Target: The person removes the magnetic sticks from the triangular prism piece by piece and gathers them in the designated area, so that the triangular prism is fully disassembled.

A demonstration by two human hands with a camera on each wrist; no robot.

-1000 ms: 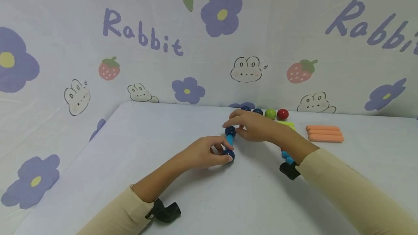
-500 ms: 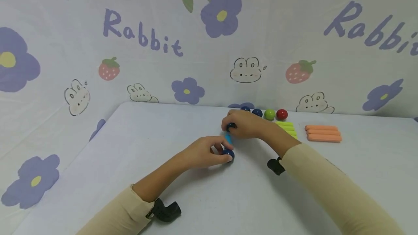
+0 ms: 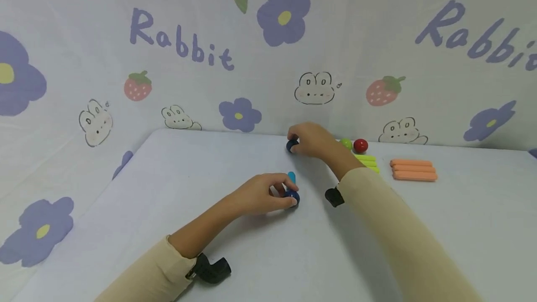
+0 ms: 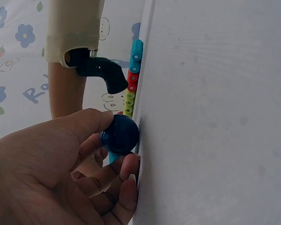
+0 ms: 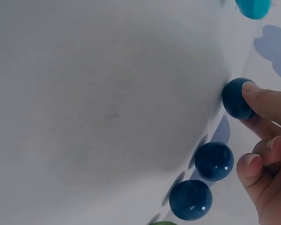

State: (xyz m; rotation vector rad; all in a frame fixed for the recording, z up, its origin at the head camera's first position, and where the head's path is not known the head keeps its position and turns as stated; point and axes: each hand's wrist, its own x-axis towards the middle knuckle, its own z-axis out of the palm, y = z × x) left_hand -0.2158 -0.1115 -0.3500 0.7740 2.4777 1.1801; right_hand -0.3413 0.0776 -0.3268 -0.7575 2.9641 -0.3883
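Observation:
My left hand pinches a dark blue ball on the white table. From that ball a short light blue stick points away toward the back, its far end bare. Near the table's back edge, my right hand grips a second dark blue ball between thumb and fingers. The right wrist view has this held ball at the table surface, with two more dark blue balls close by; in the head view the right hand hides those two.
A green ball and a red ball sit along the back edge. Yellow-green sticks and orange sticks lie to the right. Light blue sticks and red sticks show in the left wrist view.
My right hand has taken hold of the ball at the stick's far end and carried it off toward the back edge. The left hand has stayed nearly still on its ball.

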